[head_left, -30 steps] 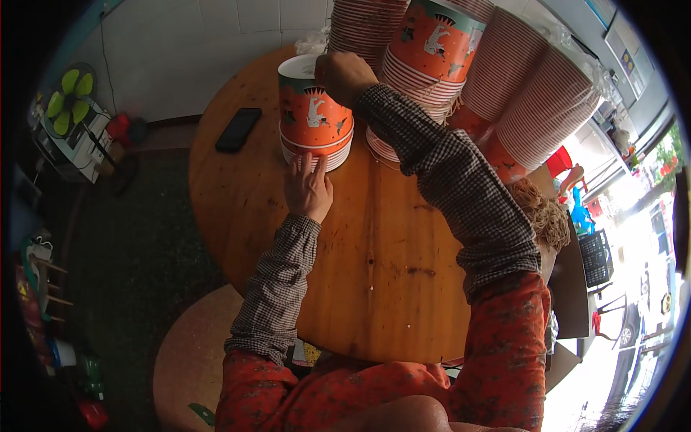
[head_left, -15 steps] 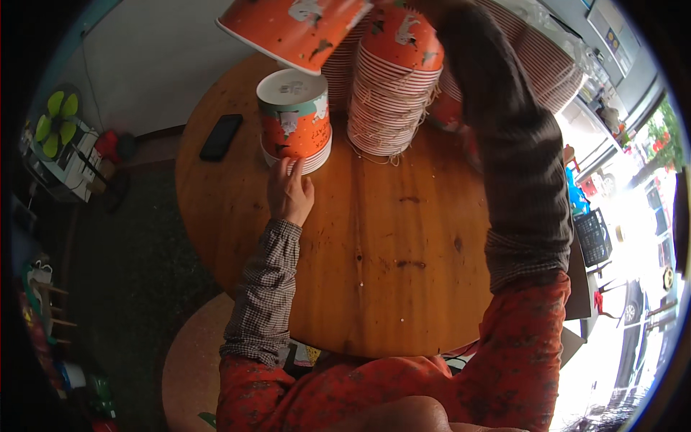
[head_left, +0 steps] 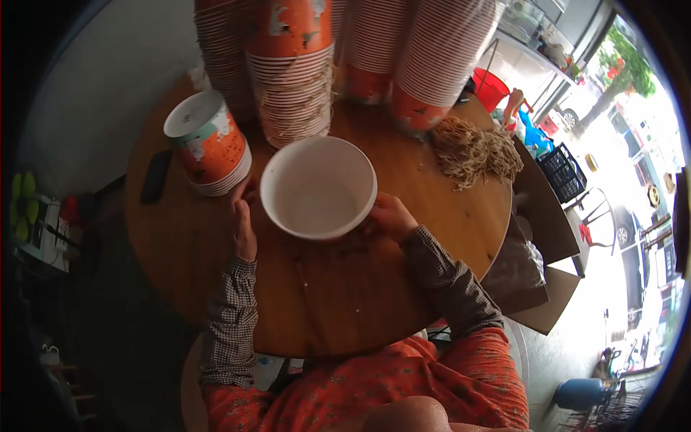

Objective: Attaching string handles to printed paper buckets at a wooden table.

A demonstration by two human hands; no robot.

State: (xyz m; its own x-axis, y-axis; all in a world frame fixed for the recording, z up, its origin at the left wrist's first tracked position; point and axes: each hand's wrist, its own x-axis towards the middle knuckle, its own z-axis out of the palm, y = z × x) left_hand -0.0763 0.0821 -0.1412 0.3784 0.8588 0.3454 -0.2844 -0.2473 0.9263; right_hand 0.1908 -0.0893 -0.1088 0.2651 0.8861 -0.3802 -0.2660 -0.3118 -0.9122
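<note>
Left hand (head_left: 243, 225) flat and upright, fingers together, right hand (head_left: 392, 216) curled in a grip, forearms angled inward

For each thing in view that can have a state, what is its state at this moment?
White bowl: upright, empty, held between both hands.
Right hand: gripping the bowl's rim.
Left hand: flat against the bowl's side.
Short cup stack: upside down on the round table.
Tall cup stacks: nested, standing.
Phone: lying flat, screen dark.

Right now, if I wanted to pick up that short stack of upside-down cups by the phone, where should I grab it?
Probably grip the cup stack around its orange sides, low down where it is widest, coming from the near side beside the left hand. The white base on top is flat and gives nothing to hook, and the tall stacks crowd it behind.
</note>
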